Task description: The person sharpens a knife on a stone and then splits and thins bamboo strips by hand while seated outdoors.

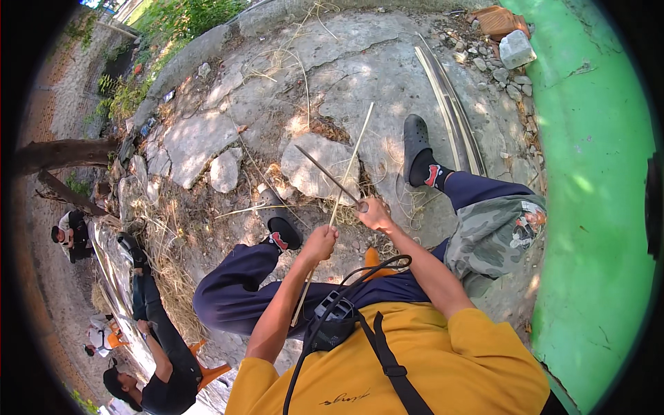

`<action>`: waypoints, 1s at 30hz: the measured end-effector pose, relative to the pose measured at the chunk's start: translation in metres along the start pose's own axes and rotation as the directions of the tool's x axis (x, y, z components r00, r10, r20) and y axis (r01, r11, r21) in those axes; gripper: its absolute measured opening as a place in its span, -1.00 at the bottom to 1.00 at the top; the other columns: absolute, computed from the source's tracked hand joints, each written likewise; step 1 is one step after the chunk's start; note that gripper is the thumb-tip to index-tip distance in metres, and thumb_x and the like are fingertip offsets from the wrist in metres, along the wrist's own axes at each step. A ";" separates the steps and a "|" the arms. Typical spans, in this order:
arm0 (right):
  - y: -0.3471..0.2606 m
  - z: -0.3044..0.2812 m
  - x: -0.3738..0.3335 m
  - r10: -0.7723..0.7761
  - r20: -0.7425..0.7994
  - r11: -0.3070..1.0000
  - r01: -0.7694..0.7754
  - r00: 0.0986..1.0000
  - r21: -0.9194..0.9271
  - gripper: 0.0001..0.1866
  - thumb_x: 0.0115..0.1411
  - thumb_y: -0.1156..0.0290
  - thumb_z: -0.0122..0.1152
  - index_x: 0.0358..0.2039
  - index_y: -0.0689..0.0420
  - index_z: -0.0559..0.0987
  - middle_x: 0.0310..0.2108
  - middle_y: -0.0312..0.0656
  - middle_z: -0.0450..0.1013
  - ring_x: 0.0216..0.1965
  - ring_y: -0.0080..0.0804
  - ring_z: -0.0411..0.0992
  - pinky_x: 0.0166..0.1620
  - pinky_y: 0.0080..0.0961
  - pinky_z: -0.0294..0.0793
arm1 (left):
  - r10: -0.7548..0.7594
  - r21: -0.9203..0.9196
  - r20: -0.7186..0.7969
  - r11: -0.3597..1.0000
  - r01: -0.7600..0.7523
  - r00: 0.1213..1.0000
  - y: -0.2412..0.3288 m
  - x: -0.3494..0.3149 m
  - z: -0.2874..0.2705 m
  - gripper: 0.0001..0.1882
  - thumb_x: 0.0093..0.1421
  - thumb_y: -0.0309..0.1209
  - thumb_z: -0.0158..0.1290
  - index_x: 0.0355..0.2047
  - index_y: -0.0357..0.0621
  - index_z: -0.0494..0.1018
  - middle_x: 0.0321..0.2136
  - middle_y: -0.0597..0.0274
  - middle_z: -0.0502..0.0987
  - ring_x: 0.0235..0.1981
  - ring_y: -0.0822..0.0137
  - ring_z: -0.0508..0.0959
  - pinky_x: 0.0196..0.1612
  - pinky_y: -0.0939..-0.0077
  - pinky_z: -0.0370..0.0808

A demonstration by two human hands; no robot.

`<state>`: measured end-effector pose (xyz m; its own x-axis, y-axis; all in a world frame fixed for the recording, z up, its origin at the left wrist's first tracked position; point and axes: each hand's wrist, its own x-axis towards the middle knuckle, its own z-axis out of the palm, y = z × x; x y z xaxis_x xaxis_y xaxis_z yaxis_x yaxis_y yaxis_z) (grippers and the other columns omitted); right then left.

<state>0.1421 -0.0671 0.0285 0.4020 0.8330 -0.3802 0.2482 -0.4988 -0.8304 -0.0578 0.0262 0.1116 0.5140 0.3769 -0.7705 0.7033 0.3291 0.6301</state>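
My left hand [321,243] is closed around a long, thin pale strip [359,142] that looks like split bamboo. Its upper part points away from me, while its lower end passes under my left forearm toward my lap. In my right hand [375,214] is the grip of a long knife [319,165] with a narrow dark blade. The blade points away and to the left, crossing the strip just beyond my left fist. Whether blade and strip touch there I cannot tell. A camouflage cloth [494,232] lies over my right knee.
Longer split strips [446,104] lie beyond my right shoe, near a green wall [588,194]. Loose fibres and flat stones [315,166] cover the cracked ground ahead. Rubble and a pale block [517,49] stand far right. Another person [155,366] sits at the lower left.
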 end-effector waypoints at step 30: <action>0.061 -0.031 0.036 0.212 -0.174 0.976 -0.218 0.962 -0.012 -0.61 -0.04 0.14 0.28 -0.38 0.25 0.65 -0.45 0.06 0.58 -0.34 -0.04 0.57 -0.21 -0.25 0.50 | -0.151 -0.166 0.256 0.966 0.198 0.955 0.055 -0.089 0.002 -0.70 0.51 -0.20 -0.26 -0.28 -0.07 0.35 -0.67 0.56 0.05 -0.75 0.63 0.00 -0.72 0.66 -0.02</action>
<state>0.1990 -0.0748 -0.0229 0.5926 0.6534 -0.4711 0.1652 -0.6710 -0.7228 -0.0637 0.0089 0.2148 0.5103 0.0880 -0.8555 0.6997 0.5359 0.4725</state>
